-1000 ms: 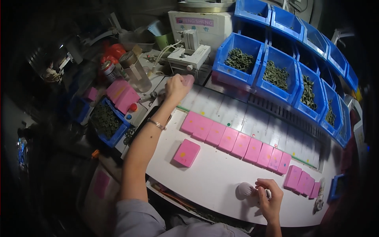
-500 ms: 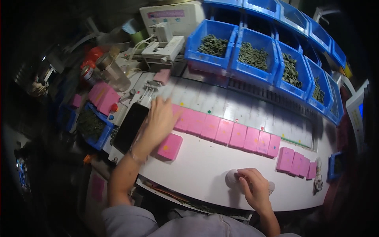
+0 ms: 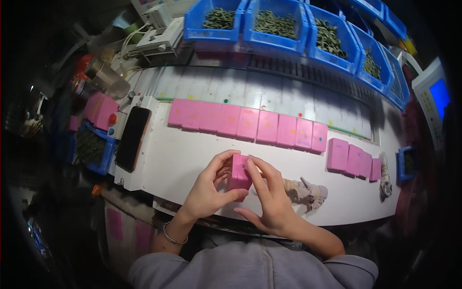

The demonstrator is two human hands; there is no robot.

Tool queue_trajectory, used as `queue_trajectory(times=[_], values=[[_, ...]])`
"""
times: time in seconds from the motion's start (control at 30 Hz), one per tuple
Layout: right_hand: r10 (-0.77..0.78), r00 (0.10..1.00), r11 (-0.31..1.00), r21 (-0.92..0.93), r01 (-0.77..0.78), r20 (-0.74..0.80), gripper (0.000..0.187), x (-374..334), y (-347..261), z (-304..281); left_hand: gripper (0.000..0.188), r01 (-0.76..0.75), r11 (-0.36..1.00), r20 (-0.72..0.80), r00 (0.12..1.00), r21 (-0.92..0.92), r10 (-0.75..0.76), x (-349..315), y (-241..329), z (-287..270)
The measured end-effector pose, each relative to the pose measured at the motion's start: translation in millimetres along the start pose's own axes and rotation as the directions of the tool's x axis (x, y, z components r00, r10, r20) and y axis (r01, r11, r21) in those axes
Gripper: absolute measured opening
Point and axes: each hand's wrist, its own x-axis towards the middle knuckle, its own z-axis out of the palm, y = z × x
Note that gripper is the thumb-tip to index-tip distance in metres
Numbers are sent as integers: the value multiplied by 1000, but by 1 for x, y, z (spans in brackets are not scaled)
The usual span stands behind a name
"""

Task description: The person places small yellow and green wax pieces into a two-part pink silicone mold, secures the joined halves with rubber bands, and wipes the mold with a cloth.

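Note:
My left hand (image 3: 209,190) is closed around a pink block (image 3: 238,180), held upright just above the front of the white table. A thin seam line crosses the block near its top. My right hand (image 3: 272,195) has its fingertips on the block's upper right edge, while its thumb sticks out lower down, apart from the block. Just beyond the right hand, a beige, lumpy, figure-like piece (image 3: 308,192) lies on the table, partly hidden by that hand. Behind both hands runs a row of pink blocks (image 3: 248,123), side by side, with coloured marks on them.
A shorter group of pink blocks (image 3: 338,155) stands at right, beside another pale lumpy piece (image 3: 385,178). At left lies a black phone (image 3: 134,139). Blue bins (image 3: 274,45) of green pieces overhang the back. A lit screen (image 3: 439,96) stands far right.
My left hand has come from the row's left end to the middle front and now holds a block. My right hand has left the pale pieces and joined it. The loose block at left is gone.

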Motion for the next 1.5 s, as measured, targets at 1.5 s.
queue_trajectory(times=[1.5], values=[[-30, 993, 985, -168, 48, 110, 61, 8, 17, 16, 64, -224, 942, -46, 975, -249, 220, -26, -71, -17]])
